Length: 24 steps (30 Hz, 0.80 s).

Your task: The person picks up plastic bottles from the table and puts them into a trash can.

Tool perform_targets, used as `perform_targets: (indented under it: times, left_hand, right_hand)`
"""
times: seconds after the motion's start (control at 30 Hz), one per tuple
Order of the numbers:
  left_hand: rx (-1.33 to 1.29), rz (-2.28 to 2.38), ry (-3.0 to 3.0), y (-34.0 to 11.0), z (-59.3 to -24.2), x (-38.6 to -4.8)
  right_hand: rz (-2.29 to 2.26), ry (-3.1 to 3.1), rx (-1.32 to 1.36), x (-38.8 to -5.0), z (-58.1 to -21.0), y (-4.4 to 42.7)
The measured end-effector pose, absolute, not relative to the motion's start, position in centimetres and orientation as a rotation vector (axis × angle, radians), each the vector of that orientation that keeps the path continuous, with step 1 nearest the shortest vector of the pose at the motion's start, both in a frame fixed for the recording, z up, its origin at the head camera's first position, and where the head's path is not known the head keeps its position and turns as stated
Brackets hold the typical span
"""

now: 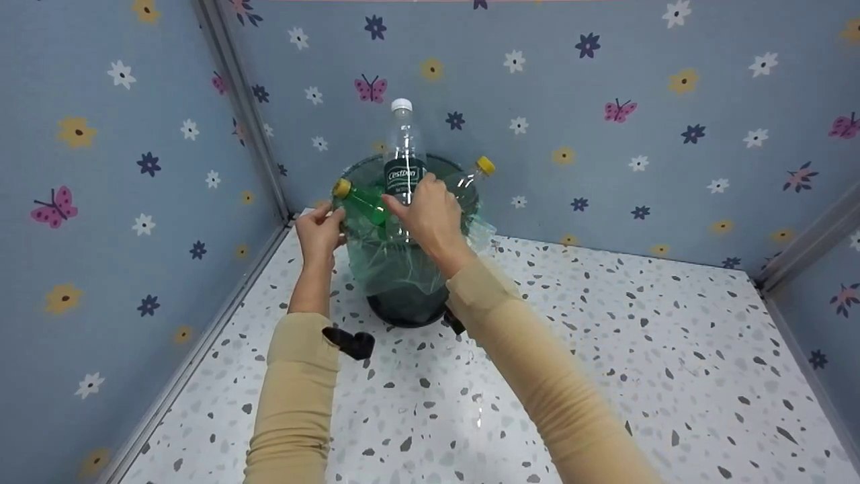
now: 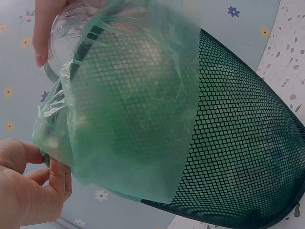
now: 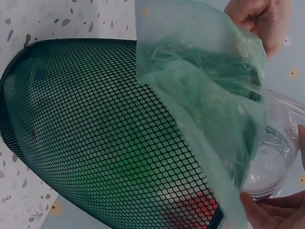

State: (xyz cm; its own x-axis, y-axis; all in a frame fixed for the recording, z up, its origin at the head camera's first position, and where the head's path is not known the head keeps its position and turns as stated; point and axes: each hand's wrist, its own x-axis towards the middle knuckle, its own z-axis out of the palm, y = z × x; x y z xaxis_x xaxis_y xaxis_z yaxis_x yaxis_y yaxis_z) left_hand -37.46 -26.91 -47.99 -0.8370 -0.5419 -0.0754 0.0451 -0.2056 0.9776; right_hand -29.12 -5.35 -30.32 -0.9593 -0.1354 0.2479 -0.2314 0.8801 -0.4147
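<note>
A dark mesh bin (image 1: pixel 406 312) stands against the wall, lined with a thin green plastic bag (image 1: pixel 396 265) folded over its rim. My right hand (image 1: pixel 433 215) grips a clear bottle (image 1: pixel 403 144) with a white cap and dark green label, upright at the bin's mouth. In the right wrist view, thumb and fingers lie around the bottle's clear base (image 3: pixel 274 162). At the bin's left rim, my left hand (image 1: pixel 319 235) pinches the bag's edge; the left wrist view shows that hand (image 2: pixel 38 191) close up. Beside it lies a green bottle (image 1: pixel 366 202) with a yellow cap.
Another clear bottle (image 1: pixel 471 178) with a yellow cap leans out of the bin's right side. Behind rises a blue flowered wall (image 1: pixel 584 134), meeting a left wall (image 1: pixel 101 235) in a corner. The surface (image 1: pixel 605 349) below is white with grey specks.
</note>
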Motion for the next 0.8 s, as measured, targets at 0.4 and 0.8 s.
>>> perform_targets:
  times: [0.4,0.8]
  left_hand:
    - [0.582,-2.096,-1.651,-27.6,-49.1,-38.4]
    - [0.57,-1.953,-1.737,-30.8,-55.0,-43.7]
  right_hand:
    - [0.68,-2.888,0.285,-28.6,-30.0,-5.6]
    - [0.776,-2.845,0.358,-27.9,-29.5,-4.9]
